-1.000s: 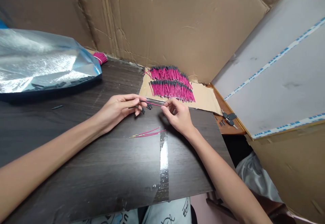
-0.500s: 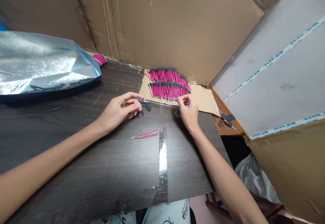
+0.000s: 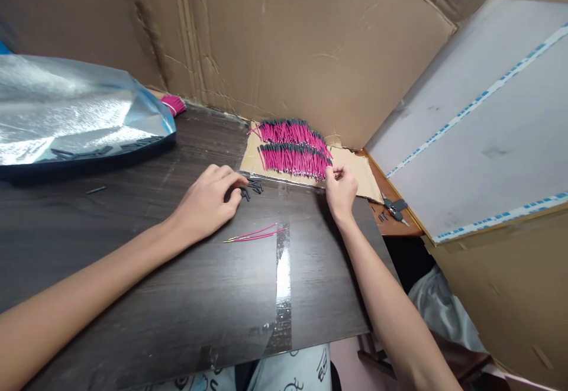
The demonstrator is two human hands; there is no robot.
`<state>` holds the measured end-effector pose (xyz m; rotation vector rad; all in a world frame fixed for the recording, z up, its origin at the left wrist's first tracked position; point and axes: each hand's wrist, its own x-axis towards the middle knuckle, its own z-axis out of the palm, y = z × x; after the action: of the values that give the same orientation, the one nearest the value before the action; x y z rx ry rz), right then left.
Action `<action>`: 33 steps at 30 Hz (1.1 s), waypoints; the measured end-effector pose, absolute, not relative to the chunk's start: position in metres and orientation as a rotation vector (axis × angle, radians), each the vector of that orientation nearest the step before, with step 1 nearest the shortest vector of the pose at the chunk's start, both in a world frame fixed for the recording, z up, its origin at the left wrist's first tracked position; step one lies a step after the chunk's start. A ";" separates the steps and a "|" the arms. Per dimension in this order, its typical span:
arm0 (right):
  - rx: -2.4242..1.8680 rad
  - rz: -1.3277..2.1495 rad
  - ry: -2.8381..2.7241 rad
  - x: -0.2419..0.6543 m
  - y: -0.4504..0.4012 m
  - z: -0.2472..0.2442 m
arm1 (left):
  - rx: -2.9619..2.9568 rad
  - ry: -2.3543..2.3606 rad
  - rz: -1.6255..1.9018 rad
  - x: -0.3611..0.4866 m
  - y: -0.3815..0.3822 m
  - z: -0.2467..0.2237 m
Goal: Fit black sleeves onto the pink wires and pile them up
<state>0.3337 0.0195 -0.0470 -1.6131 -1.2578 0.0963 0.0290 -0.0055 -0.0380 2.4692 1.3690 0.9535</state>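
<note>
Two rows of pink wires [image 3: 295, 159] with black ends lie on a flat cardboard piece [image 3: 355, 172] at the back of the dark table. My right hand [image 3: 341, 190] is at the right end of the front row, its thumb and fingers pinched together; what is between them is too small to make out. My left hand [image 3: 210, 199] rests low over the table with thumb and fingers apart, its fingertips beside a small pile of black tubes [image 3: 255, 186]. A few loose pink wires [image 3: 257, 235] with metal tips lie on the table nearer to me.
A silver bag [image 3: 84, 113] with black tubes at its mouth lies at the left, a pink bundle [image 3: 173, 104] behind it. One black tube [image 3: 96, 190] lies apart. Cutters [image 3: 394, 207] sit on a brown ledge at the right. Cardboard walls [image 3: 284, 42] stand behind.
My left hand has moved down to the small black pile, its fingers more spread. My right hand has shifted right along the front row to its end.
</note>
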 end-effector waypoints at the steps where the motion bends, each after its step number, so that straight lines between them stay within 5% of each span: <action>1: -1.621 0.104 -1.262 0.333 0.020 -0.048 | 2.457 1.396 0.932 0.028 -0.005 -0.039; 17: -1.585 0.209 -1.422 0.330 0.018 -0.047 | 2.347 1.445 0.817 0.030 -0.003 -0.037; 27: -1.021 0.676 -2.335 0.270 -0.033 -0.022 | 2.489 1.451 0.718 0.024 0.001 -0.039; 33: -1.042 0.647 -2.521 0.257 -0.052 -0.013 | 2.606 1.386 0.607 0.019 0.005 -0.040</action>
<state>0.2567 -0.0519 -0.0133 -1.0423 -2.5206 0.6466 0.0185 0.0050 -0.0404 2.6061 1.3864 0.6070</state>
